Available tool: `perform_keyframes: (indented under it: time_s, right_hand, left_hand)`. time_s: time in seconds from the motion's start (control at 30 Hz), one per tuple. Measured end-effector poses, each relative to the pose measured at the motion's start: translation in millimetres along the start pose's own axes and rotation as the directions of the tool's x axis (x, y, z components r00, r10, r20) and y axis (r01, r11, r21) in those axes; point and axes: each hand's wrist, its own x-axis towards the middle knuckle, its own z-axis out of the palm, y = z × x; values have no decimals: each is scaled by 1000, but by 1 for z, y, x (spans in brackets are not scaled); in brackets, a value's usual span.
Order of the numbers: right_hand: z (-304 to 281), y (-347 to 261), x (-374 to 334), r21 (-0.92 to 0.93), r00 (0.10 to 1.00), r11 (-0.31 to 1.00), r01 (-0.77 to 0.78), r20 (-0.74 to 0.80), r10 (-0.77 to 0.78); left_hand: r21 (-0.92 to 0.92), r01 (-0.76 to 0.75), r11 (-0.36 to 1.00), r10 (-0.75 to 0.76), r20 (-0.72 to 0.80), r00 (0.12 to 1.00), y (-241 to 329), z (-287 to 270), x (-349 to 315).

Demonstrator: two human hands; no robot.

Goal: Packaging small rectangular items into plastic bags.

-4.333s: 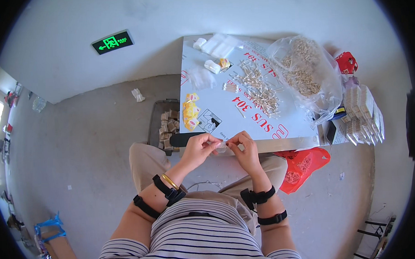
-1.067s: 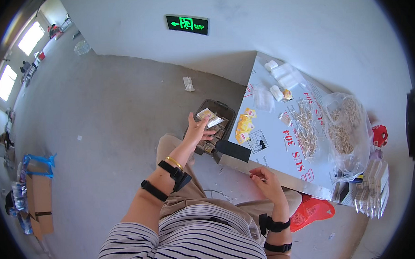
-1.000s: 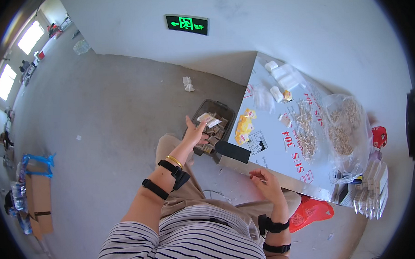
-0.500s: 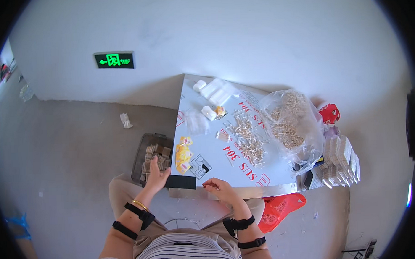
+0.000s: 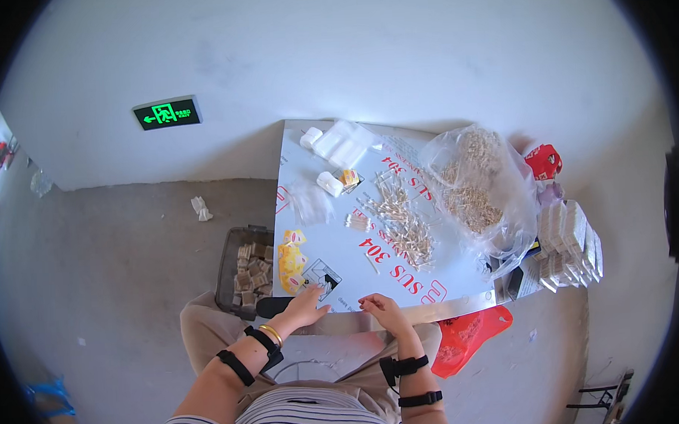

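Observation:
My left hand [image 5: 305, 306] is over the near left part of the metal-topped table [image 5: 342, 275], its fingers stretched out and nothing visible in them. Yellow printed cards [image 5: 291, 262] lie just beyond it. By the table's front edge is my right hand [image 5: 384, 313], fingers curled together; whatever they may hold is too small to make out. A loose pile of cotton swabs [image 5: 408, 236] is spread mid-table. To its left sits a small neat row of swabs [image 5: 358, 222]. Thin clear plastic sleeves [image 5: 311, 205] lie farther left.
A grey bin [image 5: 224, 279] of small packed bundles stands on the floor at left. A large clear bag [image 5: 473, 185] of swabs fills the table's right side, beside stacked white packs [image 5: 569, 241]. White packs [image 5: 344, 142] lie at the back. A red bag [image 5: 471, 338] hangs below the front edge.
My left hand has moved right, from above the bin to over the table's near edge. My right hand stays near the front edge, its fingers still curled. The view has shifted slightly.

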Motion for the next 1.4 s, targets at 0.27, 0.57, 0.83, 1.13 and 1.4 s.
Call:
perform_keyframes:
  time_s: [0.27, 0.57, 0.83, 1.13, 1.4]
  right_hand:
    - [14, 34, 10, -69, 997, 995, -75, 5, 75]
    - [13, 66, 17, 63, 987, 989, -132, -80, 136]
    - [-92, 16, 85, -308, 837, 946, 100, -488, -247]
    - [-208, -65, 273, -329, 722, 936, 125, -617, -314]
    - [-235, -72, 446, 38, 882, 997, 71, -469, -45]
  left_hand:
    - [594, -137, 793, 102, 94, 990, 21, 8, -15]
    - [628, -156, 762, 88, 138, 986, 39, -3, 9]
    - [87, -215, 973, 232, -355, 906, 32, 9, 86]
    - [409, -239, 881, 364, -263, 893, 17, 15, 92]
    - [358, -203, 911, 274, -159, 949, 16, 7, 93]
